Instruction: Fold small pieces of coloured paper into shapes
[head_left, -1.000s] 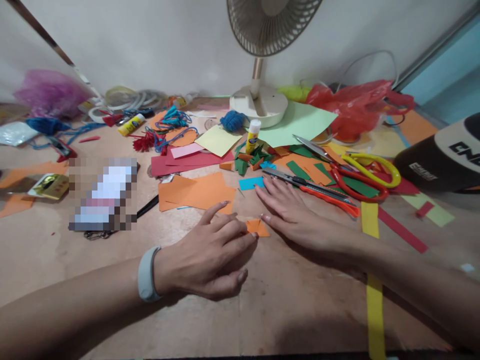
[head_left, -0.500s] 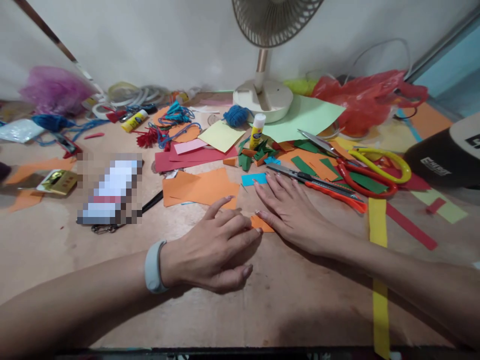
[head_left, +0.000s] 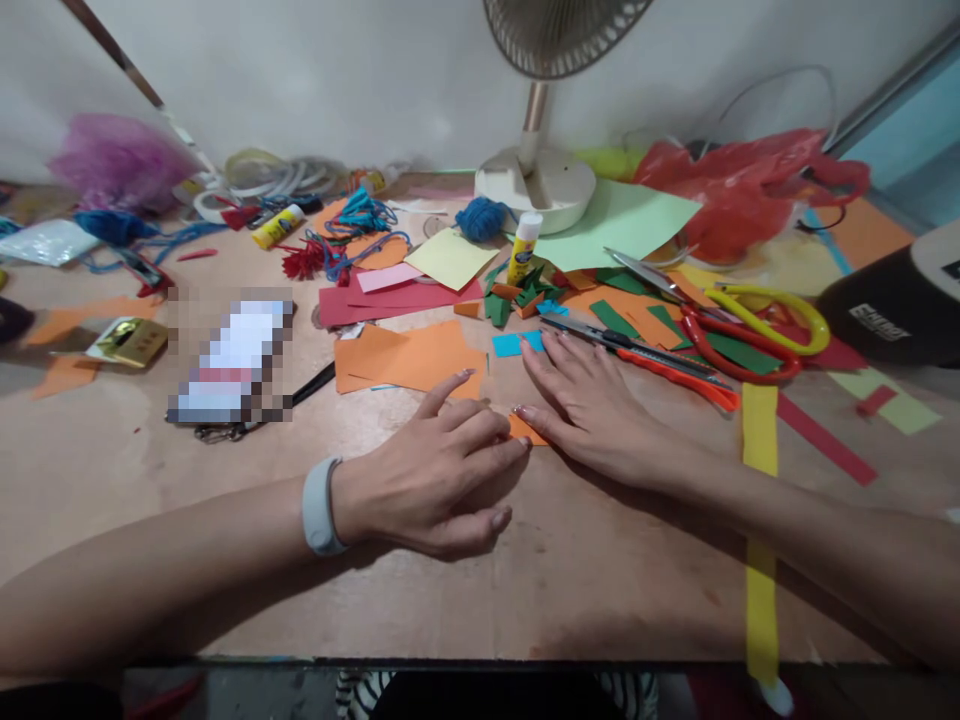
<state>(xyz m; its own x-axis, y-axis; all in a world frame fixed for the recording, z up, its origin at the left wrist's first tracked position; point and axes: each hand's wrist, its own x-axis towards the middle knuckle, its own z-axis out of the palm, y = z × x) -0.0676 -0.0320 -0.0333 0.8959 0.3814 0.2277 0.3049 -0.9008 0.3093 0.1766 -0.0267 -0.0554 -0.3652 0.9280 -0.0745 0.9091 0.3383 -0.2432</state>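
My left hand [head_left: 435, 475], a grey band at its wrist, lies on the wooden table with fingers stretched out; its fingertips press a small folded orange paper piece [head_left: 525, 432]. My right hand [head_left: 592, 410] lies flat and open beside it, thumb tip on the same orange piece, which is mostly hidden under the fingers. A larger orange sheet [head_left: 409, 360] lies just beyond my left hand. A small blue scrap [head_left: 514, 344] sits ahead of my right fingers.
An orange utility knife [head_left: 645, 362], red and yellow scissors [head_left: 757, 335], a glue stick [head_left: 523, 248], coloured paper scraps, yarn and a fan base [head_left: 536, 185] crowd the far side. A yellow paper strip [head_left: 760, 500] crosses under my right forearm. A black container [head_left: 892, 310] stands right.
Both hands have stayed on the small orange piece, closing over it so less of it shows. The view has tilted down slightly.
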